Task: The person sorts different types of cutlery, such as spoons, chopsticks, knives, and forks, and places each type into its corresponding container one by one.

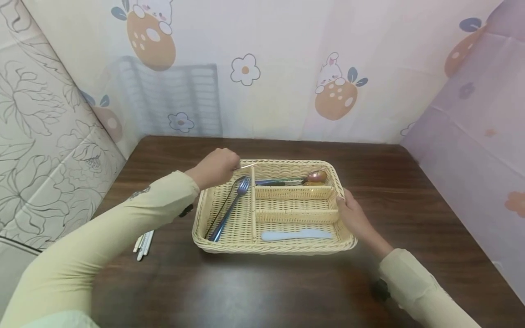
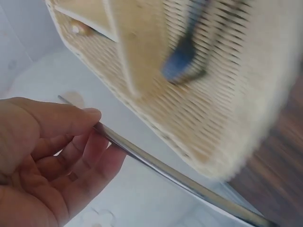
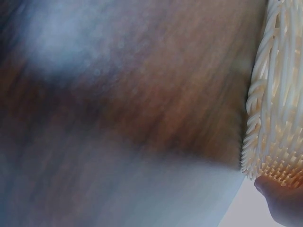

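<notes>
Pale sleeve [image 1: 61, 269] foremost, left hand [image 1: 216, 167] pinches a metal utensil [image 2: 175, 172] near the wicker basket [image 1: 270, 248], best steadied (right hand [image 1: 355, 215] gripping it).

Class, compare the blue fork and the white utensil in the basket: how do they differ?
Colour: the blue fork is dark and shiny; the white utensil is pale and dull. Pose: the fork lies slanted, the white utensil crosswise. Place: the fork is in the left compartment, the white utensil in the front right one. Both lie inside the basket.
</notes>
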Motion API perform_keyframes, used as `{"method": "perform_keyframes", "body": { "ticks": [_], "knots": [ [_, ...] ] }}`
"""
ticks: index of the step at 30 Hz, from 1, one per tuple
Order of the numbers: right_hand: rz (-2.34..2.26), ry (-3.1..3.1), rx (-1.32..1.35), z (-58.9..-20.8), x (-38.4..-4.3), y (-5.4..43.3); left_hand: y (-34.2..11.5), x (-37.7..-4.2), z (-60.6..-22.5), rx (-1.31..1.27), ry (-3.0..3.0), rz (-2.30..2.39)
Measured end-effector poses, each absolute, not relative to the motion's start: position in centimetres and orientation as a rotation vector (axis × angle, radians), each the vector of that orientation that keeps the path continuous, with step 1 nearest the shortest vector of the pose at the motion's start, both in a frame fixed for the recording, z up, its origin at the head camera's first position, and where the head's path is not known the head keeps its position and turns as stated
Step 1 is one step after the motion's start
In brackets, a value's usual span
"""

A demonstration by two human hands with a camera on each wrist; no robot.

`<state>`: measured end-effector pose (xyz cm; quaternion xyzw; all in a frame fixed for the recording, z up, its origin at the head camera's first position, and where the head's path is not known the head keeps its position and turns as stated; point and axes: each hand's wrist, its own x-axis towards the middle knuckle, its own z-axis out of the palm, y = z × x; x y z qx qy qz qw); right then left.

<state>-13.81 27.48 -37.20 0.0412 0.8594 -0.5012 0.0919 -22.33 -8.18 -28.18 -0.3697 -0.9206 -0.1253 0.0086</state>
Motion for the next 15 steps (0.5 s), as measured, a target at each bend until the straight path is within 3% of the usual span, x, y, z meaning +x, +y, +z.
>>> {"method": "perform_keyframes", "body": {
  "ticks": [15],
  "knots": [
    [-1.515,2.563,0.125,-37.8,-13.9,27.6,2.8,-22.2,-28.4,-1.417,-2.888,-0.311]
  ]
}}
